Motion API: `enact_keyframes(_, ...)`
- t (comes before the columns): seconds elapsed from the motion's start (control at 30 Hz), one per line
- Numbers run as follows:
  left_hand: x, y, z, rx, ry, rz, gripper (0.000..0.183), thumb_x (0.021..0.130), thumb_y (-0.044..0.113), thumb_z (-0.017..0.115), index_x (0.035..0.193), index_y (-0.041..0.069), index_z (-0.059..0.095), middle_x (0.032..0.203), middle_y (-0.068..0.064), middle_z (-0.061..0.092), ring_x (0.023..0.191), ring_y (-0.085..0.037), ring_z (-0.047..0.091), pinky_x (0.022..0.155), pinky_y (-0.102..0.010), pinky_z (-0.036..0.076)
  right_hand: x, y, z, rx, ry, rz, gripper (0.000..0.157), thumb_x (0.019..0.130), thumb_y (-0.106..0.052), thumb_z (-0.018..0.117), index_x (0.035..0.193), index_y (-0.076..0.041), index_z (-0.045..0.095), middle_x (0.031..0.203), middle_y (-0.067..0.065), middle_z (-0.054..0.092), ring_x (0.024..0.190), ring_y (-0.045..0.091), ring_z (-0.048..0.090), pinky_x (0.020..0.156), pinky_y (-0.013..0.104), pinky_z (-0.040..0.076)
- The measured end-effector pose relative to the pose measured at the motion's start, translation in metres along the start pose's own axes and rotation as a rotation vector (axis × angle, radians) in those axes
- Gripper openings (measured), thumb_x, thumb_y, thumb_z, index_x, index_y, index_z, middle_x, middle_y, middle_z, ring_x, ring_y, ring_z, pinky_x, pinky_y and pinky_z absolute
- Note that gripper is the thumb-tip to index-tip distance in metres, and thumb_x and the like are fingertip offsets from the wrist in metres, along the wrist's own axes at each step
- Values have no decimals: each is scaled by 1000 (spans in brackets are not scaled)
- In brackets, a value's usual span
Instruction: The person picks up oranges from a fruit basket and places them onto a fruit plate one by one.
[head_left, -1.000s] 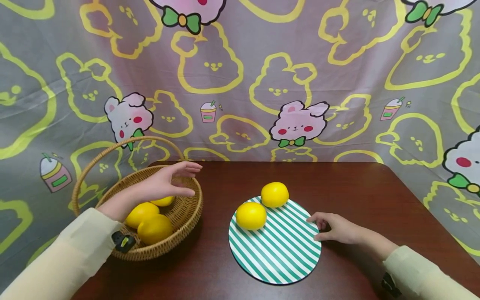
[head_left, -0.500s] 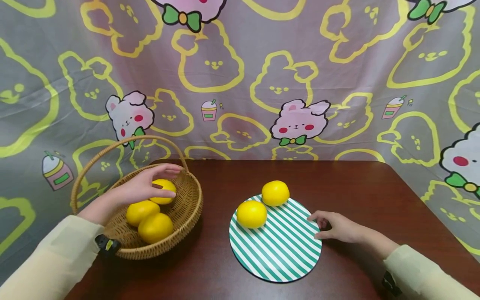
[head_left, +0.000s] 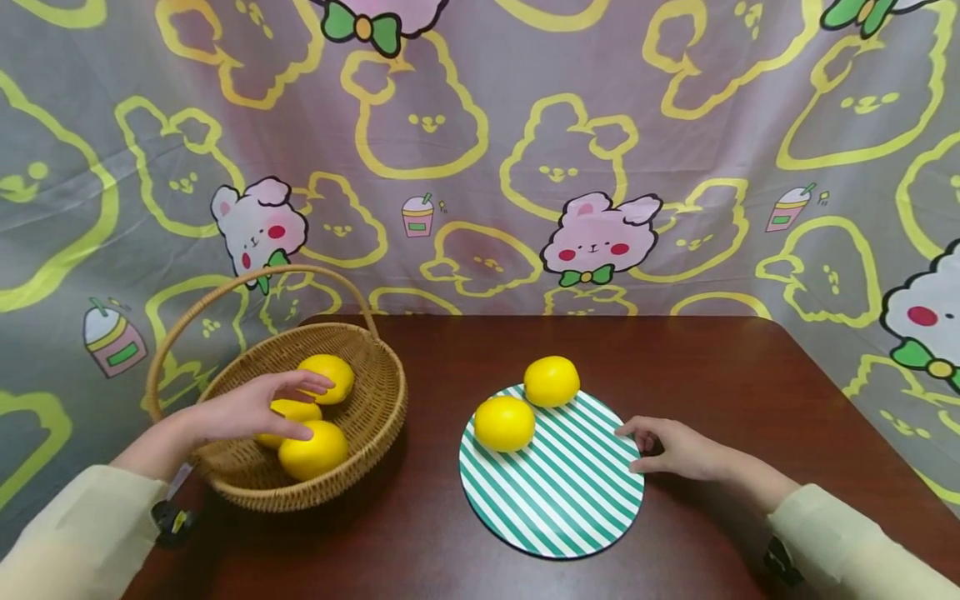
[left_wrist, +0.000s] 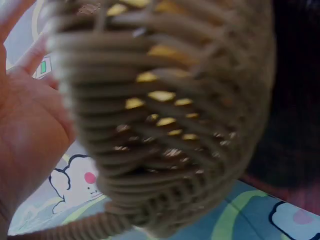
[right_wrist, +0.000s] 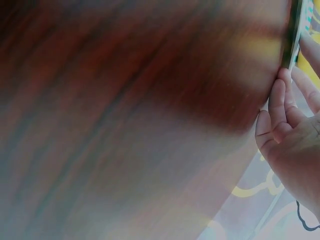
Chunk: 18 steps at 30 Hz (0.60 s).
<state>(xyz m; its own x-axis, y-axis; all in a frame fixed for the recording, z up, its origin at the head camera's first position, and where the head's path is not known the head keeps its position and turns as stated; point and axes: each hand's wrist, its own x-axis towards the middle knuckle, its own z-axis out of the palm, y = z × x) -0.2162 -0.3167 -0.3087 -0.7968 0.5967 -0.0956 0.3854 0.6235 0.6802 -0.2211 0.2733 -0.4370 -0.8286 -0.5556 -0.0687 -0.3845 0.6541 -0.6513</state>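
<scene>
My left hand (head_left: 243, 408) reaches over the wicker basket (head_left: 382, 408), thumb and fingers spread apart. Below and beside it lie three yellow lemons: a rear lemon (head_left: 337, 379), a middle lemon (head_left: 298, 410) partly hidden by the hand, and a front lemon (head_left: 318, 450), with my thumb tip overlapping its top edge. In the left wrist view the basket's woven wall (left_wrist: 165, 100) hides my fingertips. My right hand (head_left: 686, 450) rests at the right rim of a round green-and-white striped board (head_left: 562, 500), thumb and fingertips touching its edge. On that board sit a left lemon (head_left: 504, 423) and a back lemon (head_left: 552, 382).
The basket's tall arched handle (head_left: 247, 283) rises behind my left forearm. Basket and board stand apart on a dark brown table (head_left: 435, 358). A patterned cloth (head_left: 480, 183) hangs behind the table and along its sides.
My left hand has moved left and down inside the basket's outline, with nothing in it, uncovering the rear lemon. The right hand stays at the board's rim.
</scene>
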Motion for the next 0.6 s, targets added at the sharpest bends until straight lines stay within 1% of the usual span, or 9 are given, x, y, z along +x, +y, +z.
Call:
enact_keyframes(0.1,-2,-5,6,-1,-9,26,58,86,18,75,134,-2,50,133,-19,53,119,-44,49,96,-53,42,0,0,0,-7,5,2,47,85,-30,76,123,-9,59,86,-2,52,82,14,48,67,26,41)
enact_keyframes(0.17,-3,-8,9,-8,-13,36,57,86,18,75,133,-2,50,132,-19,53,118,-45,50,96,-54,42,0,1,-1,-11,8,3,46,84,-29,76,122,-9,59,86,-3,52,81,14,48,67,26,41)
enact_keyframes(0.27,-3,-11,13,-12,-9,28,57,85,18,76,132,-1,50,131,-21,53,118,-46,49,96,-59,40,0,1,-1,-9,11,-2,45,85,-29,76,122,-9,59,86,-3,52,81,14,49,67,26,42)
enact_keyframes(0.33,-4,-14,15,-9,-5,18,57,84,19,76,132,-1,51,130,-21,53,118,-45,49,94,-59,40,0,0,-1,-5,12,-5,45,85,-28,76,122,-9,59,86,-2,52,81,13,49,67,26,41)
enact_keyframes(0.37,-5,-16,17,-2,-4,16,57,84,19,76,131,-1,51,130,-21,54,118,-43,49,94,-57,40,0,0,-1,-3,12,-7,45,85,-28,76,122,-9,59,86,-2,52,81,13,49,67,26,41)
enact_keyframes(0.43,-5,-20,19,-3,-15,7,57,84,20,76,131,-1,52,130,-21,54,117,-38,50,93,-49,43,-1,-1,0,0,12,-14,45,85,-27,76,122,-8,59,86,-2,52,80,13,49,67,26,41)
enact_keyframes(0.53,-6,-25,22,-9,-28,4,57,85,20,76,132,0,52,131,-22,55,114,-25,51,90,-34,44,-1,-3,0,7,12,-23,45,85,-26,76,121,-7,59,86,-2,52,80,14,48,66,26,41)
enact_keyframes(0.6,-6,-28,24,-22,-28,6,56,84,20,76,132,0,53,132,-23,54,111,-18,52,87,-28,43,-2,-4,1,15,11,-24,45,85,-25,76,121,-6,59,86,-2,52,81,15,48,66,26,41)
